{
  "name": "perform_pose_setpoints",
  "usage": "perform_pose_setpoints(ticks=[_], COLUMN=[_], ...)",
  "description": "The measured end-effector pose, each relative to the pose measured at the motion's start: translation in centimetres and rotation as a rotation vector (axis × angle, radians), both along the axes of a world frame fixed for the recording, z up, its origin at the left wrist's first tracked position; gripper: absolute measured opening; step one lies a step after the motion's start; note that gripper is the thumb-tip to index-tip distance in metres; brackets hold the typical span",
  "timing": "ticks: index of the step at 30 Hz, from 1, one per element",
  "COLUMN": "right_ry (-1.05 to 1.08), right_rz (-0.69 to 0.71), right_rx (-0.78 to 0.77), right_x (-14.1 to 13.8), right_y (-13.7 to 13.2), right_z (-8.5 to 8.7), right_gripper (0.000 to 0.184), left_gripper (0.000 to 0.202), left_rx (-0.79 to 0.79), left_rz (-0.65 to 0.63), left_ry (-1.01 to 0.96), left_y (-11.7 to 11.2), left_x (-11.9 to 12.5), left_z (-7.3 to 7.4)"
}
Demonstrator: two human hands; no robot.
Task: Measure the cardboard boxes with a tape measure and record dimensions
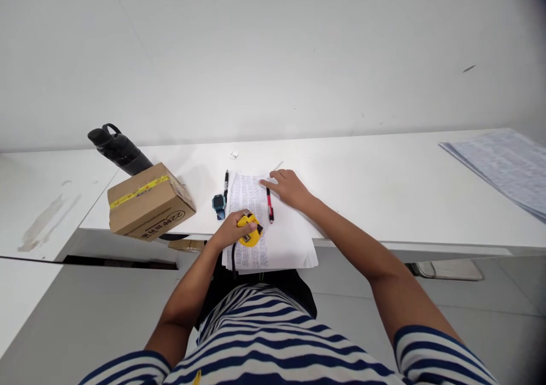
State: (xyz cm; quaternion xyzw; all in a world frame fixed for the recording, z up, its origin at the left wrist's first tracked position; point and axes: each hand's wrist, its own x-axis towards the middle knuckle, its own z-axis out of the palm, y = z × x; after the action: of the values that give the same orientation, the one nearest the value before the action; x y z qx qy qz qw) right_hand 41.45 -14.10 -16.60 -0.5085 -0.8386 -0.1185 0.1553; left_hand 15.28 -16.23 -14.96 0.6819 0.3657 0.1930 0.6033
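The gripped tape measure is showing yellow, a pen right of it red and black, the shirt below navy-and-white stripes.

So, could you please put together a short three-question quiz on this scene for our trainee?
1. What is the left hand holding?
2. Which of these is nearest to the right hand: (a) smartwatch, (b) red-and-black pen, (c) dark bottle?
3. True or false: the cardboard box is to the left of the papers in front of the person.

Key:
1. A yellow tape measure.
2. (b)
3. True.
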Motion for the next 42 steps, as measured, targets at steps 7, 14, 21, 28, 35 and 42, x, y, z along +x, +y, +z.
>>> perform_pose_setpoints(ticks=[7,14,21,28,35,42], right_ry=[-0.1,0.992,1.328,1.041,0.944,0.936], right_rz=[0.182,-0.169,-0.07,-0.379,-0.297,-0.286], right_rx=[-0.027,-0.176,-0.601,-0.563,-0.497,-0.534], right_x=[0.8,-1.7,-3.2,-4.2,-4.5,-4.4], right_y=[1.0,-2.7,-2.5,-2.8,-2.9,-3.1], right_z=[0.6,-1.2,-0.5,0.3,0.1,0.1], right_gripper=[0.027,0.014,0.036,0.042,0.044,0.044], left_gripper=[0.051,0.046,0.044,0.042,0.038,0.045], left_rx=[-0.049,-0.01,0.013,0.058,0.101,0.005], left_rz=[0.004,-0.093,-0.145,-0.176,-0.181,-0.141], left_ry=[-0.04,-0.08,-0.084,-0.053,-0.058,-0.098], left_y=[-0.2,-0.1,0.2,0.4,0.3,0.0], left_x=[-0.4,-0.8,-0.9,-1.0,-0.9,-0.8], left_z=[-0.2,0.1,0.3,0.3,0.2,0.1])
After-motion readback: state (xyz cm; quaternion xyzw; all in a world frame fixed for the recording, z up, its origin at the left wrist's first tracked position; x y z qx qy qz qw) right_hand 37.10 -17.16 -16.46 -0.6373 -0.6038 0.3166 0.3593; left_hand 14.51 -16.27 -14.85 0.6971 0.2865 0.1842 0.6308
